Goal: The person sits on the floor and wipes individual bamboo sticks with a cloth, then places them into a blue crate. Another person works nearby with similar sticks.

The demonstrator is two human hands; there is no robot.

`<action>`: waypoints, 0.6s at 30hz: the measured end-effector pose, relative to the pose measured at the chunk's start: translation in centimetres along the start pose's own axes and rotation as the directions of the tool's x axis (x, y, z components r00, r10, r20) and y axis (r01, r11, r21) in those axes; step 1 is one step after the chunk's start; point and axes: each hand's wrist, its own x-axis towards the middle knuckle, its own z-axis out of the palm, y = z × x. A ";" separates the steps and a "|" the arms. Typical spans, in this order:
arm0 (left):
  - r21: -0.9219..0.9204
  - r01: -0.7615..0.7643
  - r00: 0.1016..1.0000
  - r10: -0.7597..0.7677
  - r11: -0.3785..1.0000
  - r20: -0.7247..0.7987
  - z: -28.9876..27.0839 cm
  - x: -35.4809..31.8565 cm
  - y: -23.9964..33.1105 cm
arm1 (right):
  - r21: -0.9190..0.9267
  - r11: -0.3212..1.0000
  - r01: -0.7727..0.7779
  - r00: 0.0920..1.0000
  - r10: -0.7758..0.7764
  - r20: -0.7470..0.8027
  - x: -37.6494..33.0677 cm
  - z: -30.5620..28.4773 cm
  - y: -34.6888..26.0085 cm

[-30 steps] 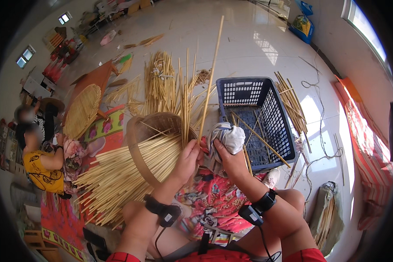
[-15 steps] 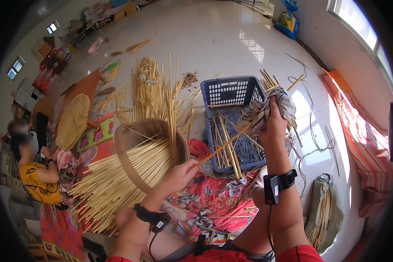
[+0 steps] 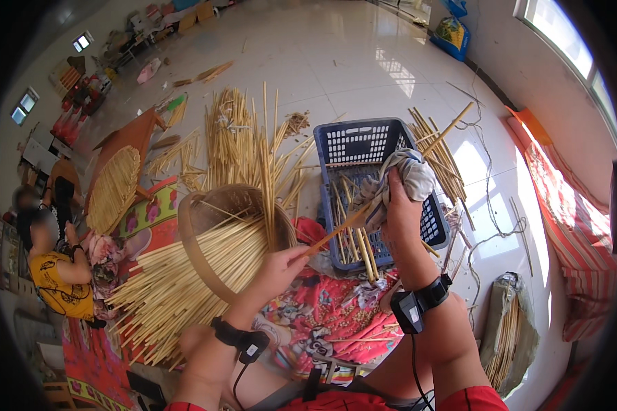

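A long tan stalk (image 3: 339, 229) slants up from my left hand (image 3: 277, 272) toward the upper right, over the dark blue plastic crate (image 3: 365, 129). The fingers of my left hand pinch its lower end. My right hand (image 3: 403, 209) is wrapped round a grey-white striped cloth (image 3: 415, 175), which is bunched about the stalk. Beyond the cloth, the stalk's far end sticks out. Several cut stalks (image 3: 365, 250) lie in the crate. Left of my left hand, a round basket (image 3: 206, 257) lies tipped on its side, with a thick bundle of pale stalks (image 3: 185, 281) in it.
Standing stalks (image 3: 232, 137) are tied behind the basket. More stalks (image 3: 445, 157) lie right of the crate. A patterned red cloth (image 3: 336, 318) spreads before me. Another person in yellow (image 3: 60, 284) sits at far left near a woven panel (image 3: 114, 188). A bagged bundle (image 3: 506, 335) lies at right.
My right hand and the cloth have moved down and left along the stalk, toward my left hand. My left hand stays nearly in place, still pinching the end.
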 end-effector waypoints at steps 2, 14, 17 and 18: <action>0.022 -0.013 0.999 0.014 1.000 -0.032 0.1 0.2 0.1 | -0.068 0.995 -0.069 0.996 0.073 0.046 -2.7 1.1 2.3; -0.417 0.227 0.955 -0.118 0.880 0.271 0.0 -0.6 1.1 | -0.075 0.963 -0.260 0.959 0.267 0.100 -2.7 1.4 1.9; -0.305 0.285 0.825 -0.070 0.909 0.560 -2.2 -0.8 0.8 | 0.007 0.977 -0.212 0.974 0.211 0.085 -1.2 1.3 -0.4; -0.324 0.304 0.823 -0.076 0.896 0.563 -2.4 -0.7 0.9 | 0.019 0.977 -0.213 0.974 0.211 0.086 -1.0 1.2 -0.4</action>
